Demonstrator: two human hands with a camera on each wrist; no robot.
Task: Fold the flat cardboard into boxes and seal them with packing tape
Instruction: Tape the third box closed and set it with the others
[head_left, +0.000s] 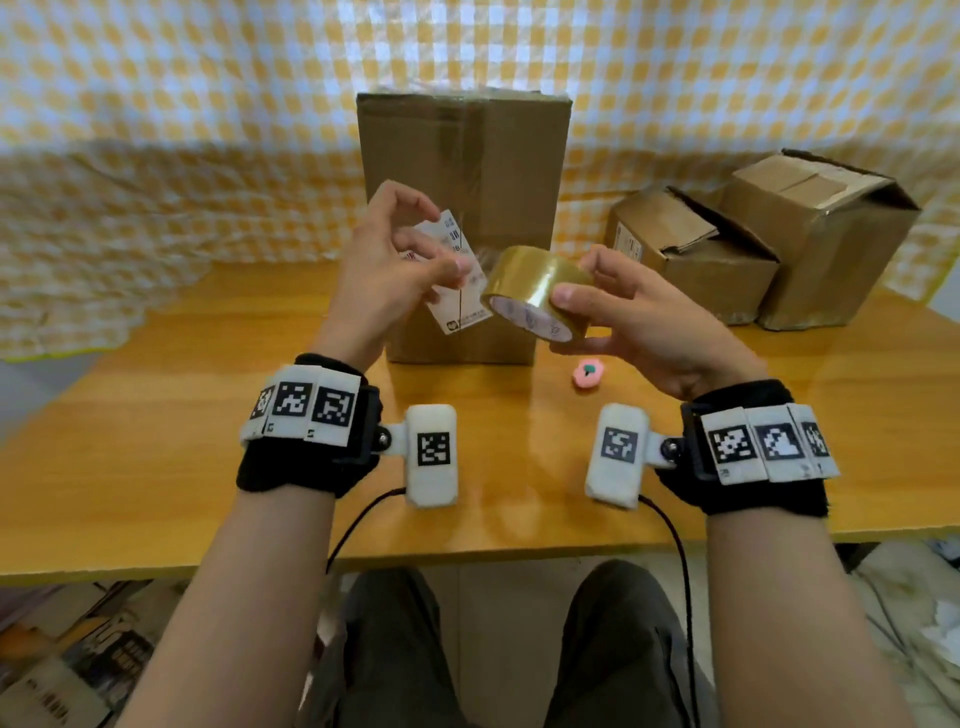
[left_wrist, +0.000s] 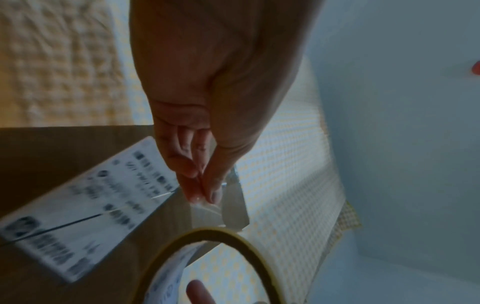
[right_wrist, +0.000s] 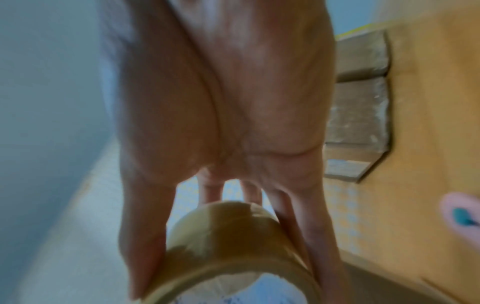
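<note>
The roll of packing tape (head_left: 537, 293) is held in the air above the middle of the worktop (head_left: 182, 415), just in front of the tall cardboard box (head_left: 462, 171). The right hand (head_left: 639, 322) grips the roll, thumb on the near rim and fingers wrapped round the far side; in the right wrist view the thumb and fingers bracket the brown roll (right_wrist: 233, 246) from both sides. The left hand (head_left: 384, 270) is raised just left of the roll, and its thumb and fingertips (left_wrist: 205, 185) pinch the free end of clear tape (left_wrist: 210, 211) that runs from them down to the roll's rim (left_wrist: 207, 232). The two hands are close together but not touching.

The tall cardboard box stands upright near the middle of the worktop, towards the far edge, its front seam taped and a white shipping label (head_left: 457, 280) stuck at a slant on the front face, partly behind the left hand. Towards the far right corner sit two smaller cardboard boxes (head_left: 696, 254), side by side and touching, with their flaps loose; the right-hand one (head_left: 826, 234) is the larger. A small pink object (head_left: 587, 375) lies on the worktop below the roll, near the foot of the tall box. A yellow checked cloth (head_left: 156, 130) hangs behind and spills onto the far left of the worktop. Both wrists wear black bands with white marker blocks (head_left: 301, 410).
</note>
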